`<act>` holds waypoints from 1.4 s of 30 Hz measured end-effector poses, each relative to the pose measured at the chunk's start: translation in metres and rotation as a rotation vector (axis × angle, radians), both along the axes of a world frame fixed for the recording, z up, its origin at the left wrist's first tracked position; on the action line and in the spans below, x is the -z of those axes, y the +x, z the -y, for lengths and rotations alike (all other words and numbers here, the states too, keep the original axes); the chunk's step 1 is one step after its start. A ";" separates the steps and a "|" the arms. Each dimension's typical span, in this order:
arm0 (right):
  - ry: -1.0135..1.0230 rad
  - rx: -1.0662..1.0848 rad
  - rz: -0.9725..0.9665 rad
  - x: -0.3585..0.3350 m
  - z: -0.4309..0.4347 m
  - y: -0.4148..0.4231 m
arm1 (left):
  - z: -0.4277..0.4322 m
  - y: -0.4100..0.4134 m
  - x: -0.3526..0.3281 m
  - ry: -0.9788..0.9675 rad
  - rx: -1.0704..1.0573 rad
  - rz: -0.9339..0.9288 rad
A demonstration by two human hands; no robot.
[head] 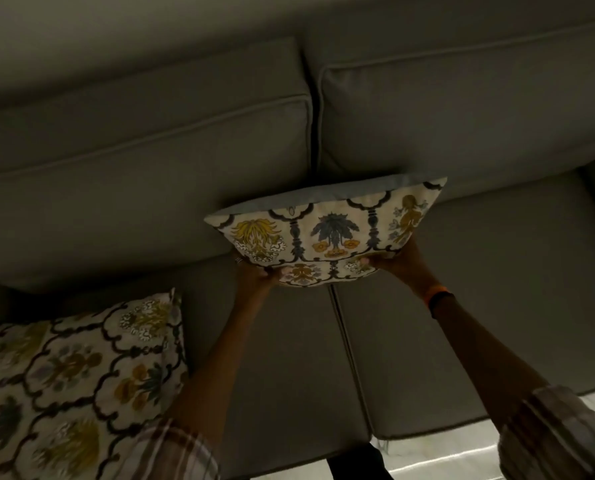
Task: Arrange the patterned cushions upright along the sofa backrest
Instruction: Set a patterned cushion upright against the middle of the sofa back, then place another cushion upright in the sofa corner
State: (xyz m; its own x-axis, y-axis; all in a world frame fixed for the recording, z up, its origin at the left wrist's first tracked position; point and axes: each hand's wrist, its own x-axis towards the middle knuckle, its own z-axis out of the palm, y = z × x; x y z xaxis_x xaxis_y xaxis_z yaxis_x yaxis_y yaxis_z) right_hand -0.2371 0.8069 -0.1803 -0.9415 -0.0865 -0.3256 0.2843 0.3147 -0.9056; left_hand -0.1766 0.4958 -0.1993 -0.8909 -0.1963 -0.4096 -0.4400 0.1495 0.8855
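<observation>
Fingers [285, 270] of both hands are wrapped around the bottom edge of one cushion [327, 230], so both hands are gripping it. The left hand [254, 275] holds the low left corner and the right hand [393, 259] holds the low right corner. That cushion is held up near the backrest [462, 116], right over the gap between the two back pads. It looks close to the backrest, but the room is dark, so I cannot tell if it is touching yet. It does not look set down on the seat [479, 306]. A second cushion [77, 379] lies at the left end of the sofa. It seems to lean back more than stand up, though its top end is lost in shadow. So the job looks about half way: one cushion is being put in place, and the other one may need to be stood up straight. After that, both should sit in a neat row along the back. The held cushion is cream with dark curly lines that make little frames. Inside the frames are flowers in yellow, blue and gold. Its back side is plain pale blue. It looks soft and puffy, and it bends a bit where the hands squeeze it. The other cushion has the same pattern.
</observation>
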 end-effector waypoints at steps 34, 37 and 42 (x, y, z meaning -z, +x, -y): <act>-0.107 -0.104 0.501 -0.085 0.457 0.238 | 0.429 0.264 -0.060 0.179 -0.640 0.335; -0.025 -0.085 0.362 -0.089 0.405 0.222 | 0.370 0.257 -0.073 0.144 -0.621 0.249; 0.122 -0.169 0.172 -0.119 0.296 0.178 | 0.247 0.250 -0.076 0.127 -0.428 0.195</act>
